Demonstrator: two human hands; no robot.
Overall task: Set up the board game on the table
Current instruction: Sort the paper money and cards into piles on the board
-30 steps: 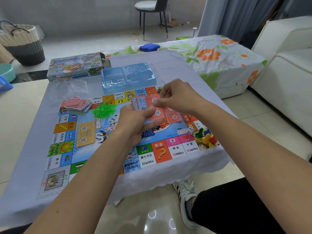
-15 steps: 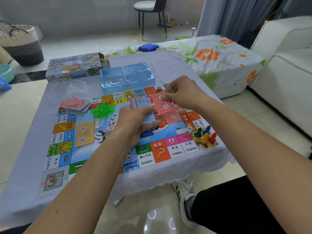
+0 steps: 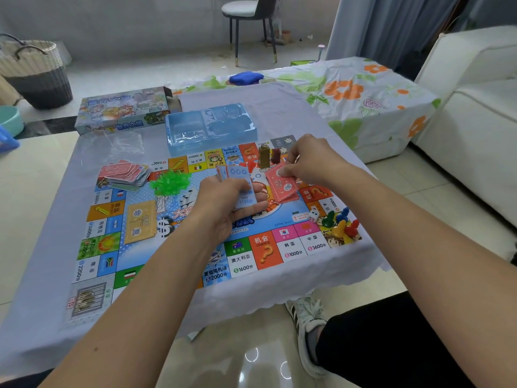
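The game board (image 3: 195, 219) lies flat on the table (image 3: 42, 275), which is draped in a pale lilac cloth. The board is a bright property-trading layout: a blue centre with cartoon art and a border of coloured squares printed with flags, Chinese characters and prices, an orange "chance" square with a question mark on its near edge, and a barred jail square at its near left corner.

Above the board's centre, the left hand (image 3: 223, 203) grips a stack of pale blue play notes (image 3: 240, 183), fingers curled round them. Just right of that, the right hand (image 3: 310, 161) pinches a red play note (image 3: 281, 186) by its upper edge, the note tilted over the board.

On the board's far left corner sits a fanned pile of red cards (image 3: 123, 175), with a heap of green plastic houses (image 3: 170, 182) just beside it. A yellow card deck (image 3: 141, 221) lies on the board's left half. At the near right corner stand coloured pawns (image 3: 340, 221) in green, blue, yellow and red, with a white die (image 3: 314, 214) just beside them. Beyond the board's far edge rest a clear blue plastic tray (image 3: 209, 127) and the game box (image 3: 123, 109).
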